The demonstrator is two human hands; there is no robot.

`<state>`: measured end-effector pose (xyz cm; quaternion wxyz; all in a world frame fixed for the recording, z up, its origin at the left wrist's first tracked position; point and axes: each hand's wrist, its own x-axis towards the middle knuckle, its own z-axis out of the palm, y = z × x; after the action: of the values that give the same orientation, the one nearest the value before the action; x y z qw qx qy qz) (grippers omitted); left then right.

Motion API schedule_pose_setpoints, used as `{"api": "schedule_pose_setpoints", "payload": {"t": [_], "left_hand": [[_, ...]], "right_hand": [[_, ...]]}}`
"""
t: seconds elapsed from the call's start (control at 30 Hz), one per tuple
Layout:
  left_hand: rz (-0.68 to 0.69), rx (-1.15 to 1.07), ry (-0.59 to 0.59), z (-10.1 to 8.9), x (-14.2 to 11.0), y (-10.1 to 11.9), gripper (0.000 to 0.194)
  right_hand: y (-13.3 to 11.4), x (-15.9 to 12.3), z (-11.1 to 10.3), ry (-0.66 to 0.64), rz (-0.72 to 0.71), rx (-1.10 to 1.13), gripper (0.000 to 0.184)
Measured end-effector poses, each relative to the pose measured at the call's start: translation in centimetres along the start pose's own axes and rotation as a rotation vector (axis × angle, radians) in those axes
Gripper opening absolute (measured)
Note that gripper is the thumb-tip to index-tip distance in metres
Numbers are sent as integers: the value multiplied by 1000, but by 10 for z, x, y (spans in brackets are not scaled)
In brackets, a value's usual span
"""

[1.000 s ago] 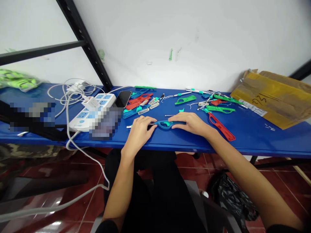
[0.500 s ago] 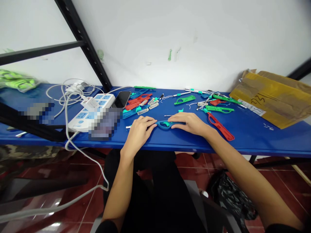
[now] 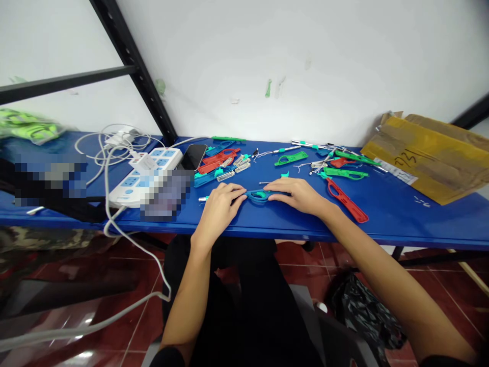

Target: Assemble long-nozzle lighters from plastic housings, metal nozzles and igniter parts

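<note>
A blue utility lighter (image 3: 258, 200) with a green trigger inside its finger loop lies near the table's front edge, between my hands. My left hand (image 3: 221, 206) pinches its left end, from which a metal tip pokes out past my fingers. On the other side, my right hand (image 3: 296, 196) grips the right part between thumb and fingers. Just behind my right hand are a thin metal rod (image 3: 264, 182) and a small green trigger piece (image 3: 284, 175). To the right, a red lighter casing half (image 3: 347, 200) lies flat.
Clear fuel tanks (image 3: 226, 176) and red casings (image 3: 219, 159) are piled left of centre. Behind sit a green casing half (image 3: 291, 158) and wired metal tubes (image 3: 282, 150). A white power strip (image 3: 145, 176) and phone (image 3: 193, 157) stand left; a cardboard box (image 3: 428, 158) stands right.
Both hands stay almost in place on the blue lighter. Its loop and green trigger look slightly shifted between my fingers. The whole view has moved a little.
</note>
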<state>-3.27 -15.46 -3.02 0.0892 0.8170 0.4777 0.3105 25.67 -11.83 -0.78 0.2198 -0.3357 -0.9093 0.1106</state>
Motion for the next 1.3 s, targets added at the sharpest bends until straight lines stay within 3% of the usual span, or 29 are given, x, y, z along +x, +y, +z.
{"api": "schedule_pose_setpoints", "payload": {"t": [1.07,1.3], "left_hand": [[-64,2,36,1,0,6,24],[-52,-10,29,1,0,5,23]], "right_hand": [[-6,4,1,100,16,15,37],[-8,3,0,74,64,24,36]]}}
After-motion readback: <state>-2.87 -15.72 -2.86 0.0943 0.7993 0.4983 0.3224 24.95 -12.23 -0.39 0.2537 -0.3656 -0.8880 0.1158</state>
